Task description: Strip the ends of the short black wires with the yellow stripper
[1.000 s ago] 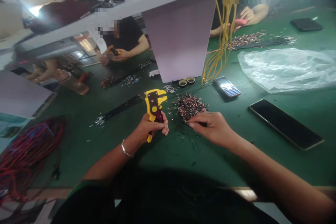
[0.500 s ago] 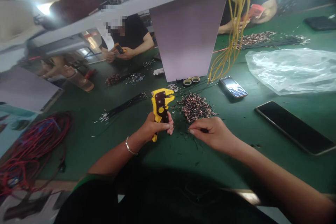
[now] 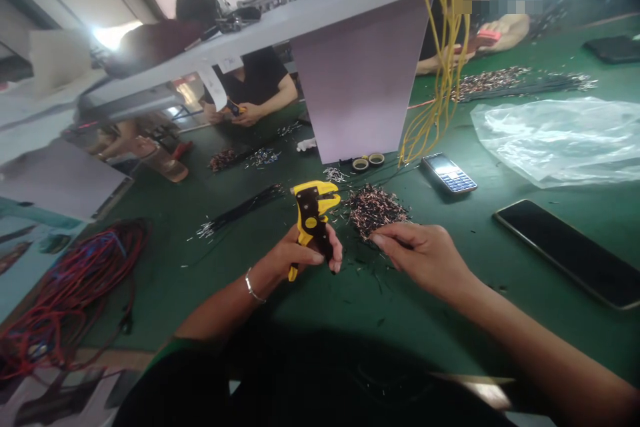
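Note:
My left hand (image 3: 300, 250) is closed round the handles of a yellow and black wire stripper (image 3: 313, 213), which stands upright with its jaws at the top pointing right. No wire shows in the jaws. Thumb and forefinger of my right hand (image 3: 417, 250) are pinched together at the near edge of a pile of short black wire pieces with copper ends (image 3: 377, 210). Whatever lies between those fingertips is too small to make out. Left of the stripper, a bundle of longer black wires (image 3: 245, 207) with pale tips rests on the green table (image 3: 320, 327).
At right lie a keypad phone (image 3: 449, 173), a dark smartphone (image 3: 570, 250) and a clear plastic sheet (image 3: 555, 140). Tape rolls (image 3: 367, 162) sit below a pale panel (image 3: 357, 80). Yellow cables (image 3: 435, 100) hang beside it. Coiled red cables (image 3: 85, 280) are at left. Other people work opposite.
My right hand has moved forward to the near edge of the wire pile. The stripper's handles look a little farther apart in my left hand. The whole view has shifted slightly.

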Tool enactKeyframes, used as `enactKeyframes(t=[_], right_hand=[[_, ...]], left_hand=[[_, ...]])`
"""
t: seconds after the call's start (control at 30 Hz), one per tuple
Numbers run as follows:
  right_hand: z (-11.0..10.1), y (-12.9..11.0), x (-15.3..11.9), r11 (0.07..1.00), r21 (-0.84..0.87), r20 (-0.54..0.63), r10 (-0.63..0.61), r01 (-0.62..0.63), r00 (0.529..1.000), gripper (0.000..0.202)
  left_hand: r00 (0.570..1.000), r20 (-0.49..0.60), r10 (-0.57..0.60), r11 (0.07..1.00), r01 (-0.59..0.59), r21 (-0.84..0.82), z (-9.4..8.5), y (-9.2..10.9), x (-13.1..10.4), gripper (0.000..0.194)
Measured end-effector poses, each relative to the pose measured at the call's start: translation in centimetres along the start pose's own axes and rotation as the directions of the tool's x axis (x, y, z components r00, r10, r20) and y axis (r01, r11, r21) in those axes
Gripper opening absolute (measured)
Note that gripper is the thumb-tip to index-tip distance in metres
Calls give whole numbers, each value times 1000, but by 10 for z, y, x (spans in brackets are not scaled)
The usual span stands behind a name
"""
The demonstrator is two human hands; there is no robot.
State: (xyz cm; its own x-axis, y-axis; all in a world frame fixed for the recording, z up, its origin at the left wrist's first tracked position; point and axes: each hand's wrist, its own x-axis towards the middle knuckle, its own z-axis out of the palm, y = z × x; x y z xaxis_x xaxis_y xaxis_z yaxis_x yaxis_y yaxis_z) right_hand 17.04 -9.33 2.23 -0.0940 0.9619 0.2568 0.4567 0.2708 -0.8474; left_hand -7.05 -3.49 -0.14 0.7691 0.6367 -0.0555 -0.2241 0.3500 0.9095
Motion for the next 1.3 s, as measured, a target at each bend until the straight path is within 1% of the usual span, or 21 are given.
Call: enactKeyframes(t=[0.1, 0.23, 0.47, 0.6, 0.77, 0.9, 1.03, 1.17, 1.3], right_hand=[[2, -5, -1, 1000, -16, -22, 11, -11, 1000, 25], [7, -10, -2, 998, -30, -45, 46, -47, 998, 32], [16, -18, -4, 997, 60, -4, 52, -52, 999, 31], [19, -23, -5, 985, 155, 14, 72, -73, 997, 30], [22, -27, -6, 963, 228, 32, 137, -141, 990, 32], [23, -27, -7, 950, 245, 87, 178, -194, 980, 29], [24, -27, -8, 941, 262, 105, 195, -217, 975, 28], [25, -26, -8, 940, 261, 120, 196, -222, 973, 27], [27, -25, -9, 948, 209, 135, 216, -241, 967, 28]], left_hand=[[1000, -2, 5, 1000, -5, 4, 2, -2, 0, 36], [1000, -15, 1, 998, 0, 67, 10, -2, -2, 35], [1000, -10, -18, 992, 19, 125, 21, -2, -1, 35], [1000, -8, -10, 990, 11, 137, 22, -5, 0, 36], [1000, -17, -6, 983, 9, 186, 23, -6, -1, 35], [1000, -27, 12, 976, -5, 216, 25, -6, -1, 31], [999, -30, 40, 967, -31, 252, 26, -6, -1, 27], [995, -64, 75, 957, -54, 286, 25, -9, -1, 26], [988, -113, 106, 926, -57, 374, 25, -12, -3, 28]])
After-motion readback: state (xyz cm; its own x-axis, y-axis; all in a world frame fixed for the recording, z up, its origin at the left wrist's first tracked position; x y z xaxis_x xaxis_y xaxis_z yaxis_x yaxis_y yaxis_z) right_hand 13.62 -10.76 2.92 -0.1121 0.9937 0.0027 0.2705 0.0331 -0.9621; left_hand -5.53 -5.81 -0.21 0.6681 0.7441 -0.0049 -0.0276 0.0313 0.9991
